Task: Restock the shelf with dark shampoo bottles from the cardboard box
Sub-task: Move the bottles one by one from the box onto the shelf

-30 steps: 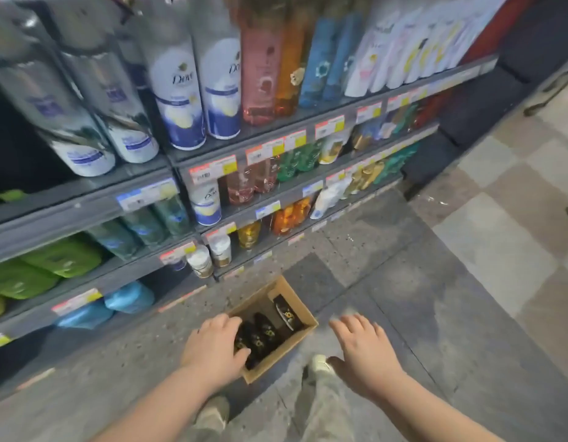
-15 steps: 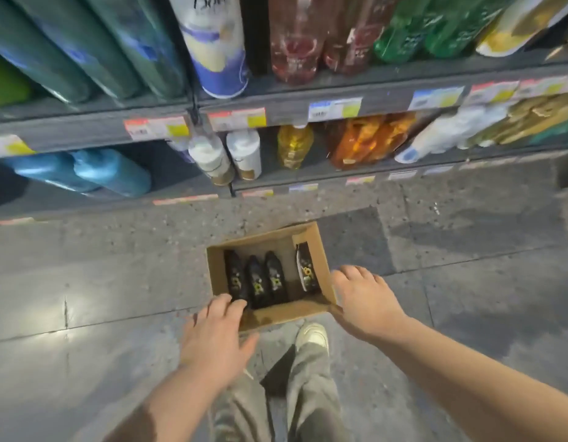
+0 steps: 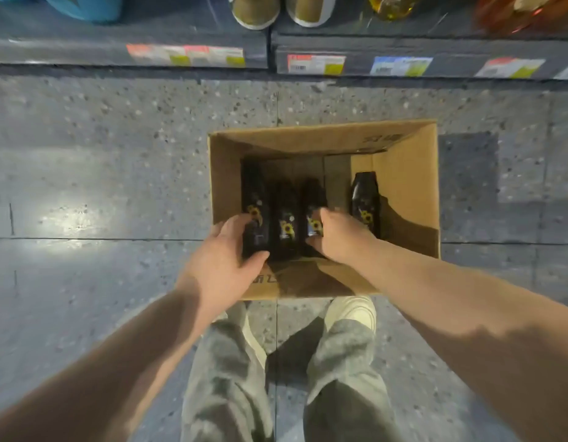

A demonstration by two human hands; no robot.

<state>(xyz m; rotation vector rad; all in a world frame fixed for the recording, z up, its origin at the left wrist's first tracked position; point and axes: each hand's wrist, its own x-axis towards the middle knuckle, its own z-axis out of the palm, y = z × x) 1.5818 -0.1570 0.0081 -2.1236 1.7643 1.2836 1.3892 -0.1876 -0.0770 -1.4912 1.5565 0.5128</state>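
Lowered into the brown cardboard box (image 3: 407, 186), my left hand (image 3: 225, 260) and right hand (image 3: 340, 237) each clasp a black sunflower-labelled shampoo bottle (image 3: 255, 199); all four remain unshelved.

Shelf (image 3: 85, 49) goods cropped by the top edge: blue pack (image 3: 81, 8), two jars (image 3: 255, 11), yellow bottle (image 3: 391, 4), orange bottles (image 3: 528, 14); only their lower ends show. Price labels (image 3: 316, 63) blurred, unreadable. Left grip (image 3: 225, 253) covers the base of the first bottle (image 3: 254, 193); right grip (image 3: 340, 237) covers the lower half of the third bottle (image 3: 313, 193). Box (image 3: 403, 186) print too blurred to read; near wall partly behind both forearms. Left shoe (image 3: 252, 336) mostly under the trouser leg.
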